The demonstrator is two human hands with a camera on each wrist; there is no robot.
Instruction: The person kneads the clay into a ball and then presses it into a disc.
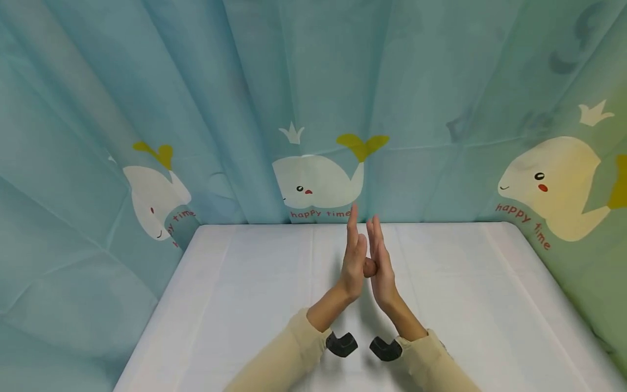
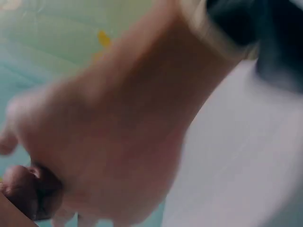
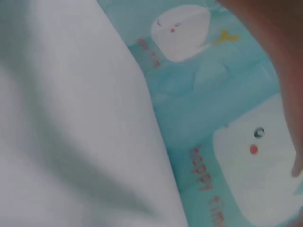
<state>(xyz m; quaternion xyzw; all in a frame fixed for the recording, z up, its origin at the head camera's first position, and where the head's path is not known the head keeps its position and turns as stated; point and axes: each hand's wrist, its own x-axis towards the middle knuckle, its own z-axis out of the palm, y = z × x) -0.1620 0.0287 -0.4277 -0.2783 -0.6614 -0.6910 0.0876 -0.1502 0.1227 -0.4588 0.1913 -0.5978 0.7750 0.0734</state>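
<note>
A small, round, reddish-brown lump [image 1: 369, 267] sits between the two palms, above the white table. My left hand [image 1: 353, 268] presses on it from the left with fingers straight and pointing away. From the other side my right hand [image 1: 384, 273] meets it, its fingers also straight and close together. In the left wrist view the brown lump [image 2: 22, 189] looks shiny and uneven against the left palm [image 2: 109, 161], partly in shadow. Only an edge of the right hand [image 3: 279, 35] enters the right wrist view, where the lump is out of sight.
Beneath the hands is a white-covered table [image 1: 245, 305]. A blue-green curtain [image 1: 431, 81] printed with whales hangs behind it and along the sides. Black curved pieces [image 1: 342, 344] are fixed at both cuffs of the beige sleeves [image 1: 289, 354].
</note>
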